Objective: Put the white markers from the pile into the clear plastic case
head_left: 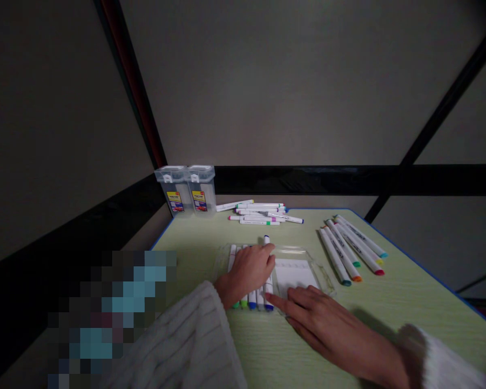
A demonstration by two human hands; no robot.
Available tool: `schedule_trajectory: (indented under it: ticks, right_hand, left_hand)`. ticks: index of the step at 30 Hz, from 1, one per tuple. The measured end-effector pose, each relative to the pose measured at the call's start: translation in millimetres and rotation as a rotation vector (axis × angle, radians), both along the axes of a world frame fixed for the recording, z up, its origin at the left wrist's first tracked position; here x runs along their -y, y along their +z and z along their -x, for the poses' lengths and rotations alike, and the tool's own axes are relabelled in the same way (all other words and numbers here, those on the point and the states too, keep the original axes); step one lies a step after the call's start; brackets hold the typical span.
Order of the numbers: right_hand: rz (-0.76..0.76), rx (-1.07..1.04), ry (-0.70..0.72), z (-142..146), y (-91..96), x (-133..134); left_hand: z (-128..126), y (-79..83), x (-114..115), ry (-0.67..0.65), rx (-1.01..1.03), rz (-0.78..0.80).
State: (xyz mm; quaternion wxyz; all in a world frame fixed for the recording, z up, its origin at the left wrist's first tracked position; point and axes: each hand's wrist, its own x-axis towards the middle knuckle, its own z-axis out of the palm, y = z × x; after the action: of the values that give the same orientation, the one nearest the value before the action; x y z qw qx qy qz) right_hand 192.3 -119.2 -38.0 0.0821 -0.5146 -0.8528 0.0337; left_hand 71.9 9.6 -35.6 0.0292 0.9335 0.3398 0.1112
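A clear plastic tray (295, 250) lies on the table in front of me, with several white markers (243, 298) side by side in its left part. My left hand (249, 270) reaches over that row, its fingers bent onto a white marker with dark blue ends (269, 283) at the row's right side. That marker's far end sticks up past my fingers. My right hand (322, 319) is low over the tray's near right part; its outstretched index finger touches the same marker near its lower end. A white insert (295, 273) shows in the tray's right part.
Two lidded clear boxes (202, 189) stand at the back left corner. Beside them lies a loose heap of markers (261, 212). On the right several more markers (350, 248) lie slanted. Walls close in behind the blue-edged table (413, 308).
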Motion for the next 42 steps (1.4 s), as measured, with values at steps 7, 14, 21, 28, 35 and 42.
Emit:
schedule_trajectory:
  ticks: [7, 14, 21, 28, 35, 42]
  right_hand:
    - [-0.068, -0.023, 0.005, 0.6, 1.1, 0.6]
    - [-0.038, -0.021, 0.005, 0.3, 1.1, 1.0]
    - [-0.018, -0.016, 0.001, 0.5, 1.8, 1.1]
    - [-0.046, -0.031, 0.003, 0.1, 0.7, 0.8]
    - [-0.041, -0.021, 0.003, -0.5, -0.8, 0.4]
    - [-0.039, -0.024, 0.009, -0.4, -0.2, 0.5]
  left_hand:
    - [0.4, 1.2, 0.4, 0.008, -0.016, 0.008]
    - [0.8, 2.2, 1.7, 0.005, -0.018, 0.032]
    - [0.3, 2.4, 1.3, 0.011, -0.022, 0.051]
    - [0.9, 2.4, 1.8, 0.001, -0.009, 0.024]
    - [1.1, 3.5, 2.4, 0.006, -0.025, 0.035]
    - [0.8, 4.8, 2.7, 0.010, -0.033, 0.051]
